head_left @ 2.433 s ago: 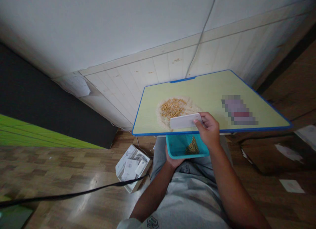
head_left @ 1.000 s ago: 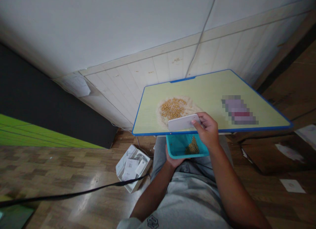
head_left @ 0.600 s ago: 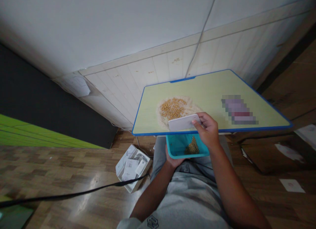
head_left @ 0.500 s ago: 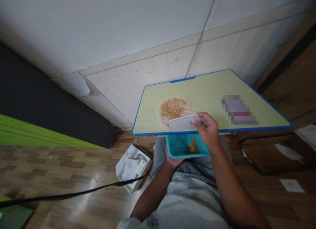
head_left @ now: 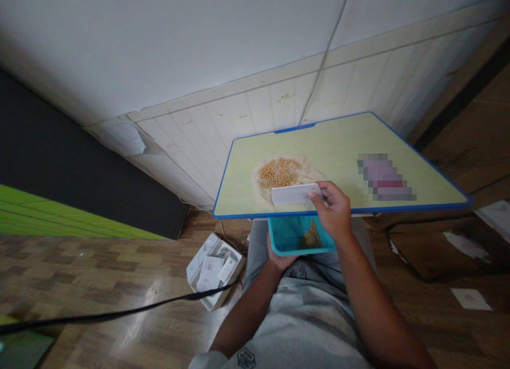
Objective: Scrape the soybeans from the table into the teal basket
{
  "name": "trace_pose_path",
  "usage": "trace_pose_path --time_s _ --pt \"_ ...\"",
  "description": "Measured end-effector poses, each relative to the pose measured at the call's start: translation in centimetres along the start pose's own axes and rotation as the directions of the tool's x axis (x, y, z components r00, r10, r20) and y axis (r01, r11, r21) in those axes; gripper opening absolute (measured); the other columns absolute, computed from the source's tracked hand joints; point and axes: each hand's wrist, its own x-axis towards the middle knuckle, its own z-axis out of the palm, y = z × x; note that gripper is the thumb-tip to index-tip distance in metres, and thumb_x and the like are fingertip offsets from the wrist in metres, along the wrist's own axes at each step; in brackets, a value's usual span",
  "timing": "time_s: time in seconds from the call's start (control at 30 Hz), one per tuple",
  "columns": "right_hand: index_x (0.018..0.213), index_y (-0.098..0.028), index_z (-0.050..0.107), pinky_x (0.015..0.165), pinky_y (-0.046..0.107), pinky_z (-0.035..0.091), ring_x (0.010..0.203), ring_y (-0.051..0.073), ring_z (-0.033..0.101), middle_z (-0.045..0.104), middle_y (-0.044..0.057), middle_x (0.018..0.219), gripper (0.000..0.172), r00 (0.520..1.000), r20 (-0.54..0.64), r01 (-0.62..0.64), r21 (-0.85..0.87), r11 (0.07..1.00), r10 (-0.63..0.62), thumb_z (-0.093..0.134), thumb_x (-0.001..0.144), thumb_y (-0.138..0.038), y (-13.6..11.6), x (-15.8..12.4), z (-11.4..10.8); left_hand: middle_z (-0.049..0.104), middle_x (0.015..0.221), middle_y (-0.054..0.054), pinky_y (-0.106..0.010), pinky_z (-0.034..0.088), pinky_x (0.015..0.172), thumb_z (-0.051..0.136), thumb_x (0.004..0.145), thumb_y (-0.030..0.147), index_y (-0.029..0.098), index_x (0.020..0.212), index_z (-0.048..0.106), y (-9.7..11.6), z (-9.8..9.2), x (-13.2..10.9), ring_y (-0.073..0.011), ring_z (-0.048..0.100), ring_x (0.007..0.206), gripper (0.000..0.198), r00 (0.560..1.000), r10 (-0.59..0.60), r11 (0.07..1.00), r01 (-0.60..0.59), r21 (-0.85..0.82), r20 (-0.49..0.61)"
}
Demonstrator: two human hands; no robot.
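My right hand (head_left: 333, 203) is closed on one end of a flat white plastic scraper (head_left: 292, 194), a rectangular piece with a small hole near my thumb. The scraper stands on edge at the near side of a heap of yellow soybeans (head_left: 279, 171) ringed by pale rice-like grains (head_left: 313, 172). Below the table's front edge, my left hand (head_left: 282, 260) supports a turquoise plastic bin (head_left: 285, 236) from underneath, over my lap. Its fingers are mostly hidden by the bin. A small pile of soybeans (head_left: 313, 235) lies inside the bin.
The pale green table (head_left: 338, 140) has a blue rim and stands by the wall. A pixelated, blurred item (head_left: 384, 178) lies at its right. On the floor are a white open box (head_left: 215, 271) with papers and a brown carton (head_left: 430, 247). A black strap (head_left: 119, 317) crosses at left.
My right hand has shifted slightly left, and the scraper has turned more level, with its left end a little higher. The bin and my left hand stay in place.
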Motion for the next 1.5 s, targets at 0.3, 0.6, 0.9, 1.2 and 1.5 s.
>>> trace_pose_path --time_s 0.3,0.6,0.9,1.2,1.5 --pt "0.102 -0.025 0.075 0.076 0.033 0.058 0.081 0.023 0.073 0.079 0.001 0.088 0.020 0.991 -0.130 0.007 -0.077 0.997 -0.017 0.079 0.092 -0.042 -0.1 0.1 -0.4 0.063 0.176 -0.010 -0.060 0.038 0.143 0.033 0.114 0.057 0.019 0.162 0.072 0.4 3.7 -1.1 -0.0373 0.052 0.169 0.073 0.998 0.039 0.999 -0.039 0.003 0.055" --pt "0.100 -0.025 0.074 0.074 0.033 0.056 0.079 0.023 0.072 0.078 0.000 0.085 0.018 0.998 -0.067 0.009 -0.067 0.998 -0.014 0.080 0.092 -0.041 -0.2 0.1 -0.3 0.056 0.182 -0.012 -0.060 0.037 0.143 0.034 0.114 0.056 0.018 0.167 0.066 0.2 3.0 -0.9 -0.0376 0.051 0.170 0.073 0.998 0.043 0.999 -0.042 -0.026 0.046" --pt "0.101 -0.025 0.073 0.073 0.033 0.058 0.081 0.024 0.075 0.081 0.002 0.089 0.019 0.987 -0.163 -0.002 -0.074 0.997 -0.010 0.080 0.090 -0.040 -0.2 0.4 -0.6 0.060 0.178 -0.015 -0.070 0.025 0.144 0.028 0.110 0.063 0.020 0.161 0.071 0.0 0.9 -0.3 -0.0424 0.053 0.168 0.079 1.000 -0.003 1.000 0.004 0.018 -0.025" --pt "0.098 -0.025 0.075 0.067 0.034 0.065 0.077 0.026 0.081 0.085 0.004 0.087 0.023 0.992 -0.124 -0.028 -0.019 0.999 0.026 0.085 0.082 -0.038 -0.6 0.5 -0.6 0.059 0.179 -0.018 -0.080 0.004 0.143 0.018 0.107 0.079 0.021 0.156 0.073 0.2 0.8 -0.5 -0.0487 0.039 0.175 0.094 0.996 -0.040 0.999 0.040 0.002 0.083" --pt "0.098 -0.023 0.076 0.067 0.034 0.067 0.080 0.027 0.085 0.088 0.006 0.090 0.025 0.990 -0.136 -0.051 -0.031 0.998 0.046 0.086 0.079 -0.036 -0.2 0.8 -1.7 0.062 0.177 -0.019 -0.083 0.012 0.142 0.013 0.108 0.075 0.018 0.154 0.076 0.4 2.1 -1.4 -0.0484 0.035 0.177 0.096 0.999 -0.036 0.999 0.035 0.036 0.026"
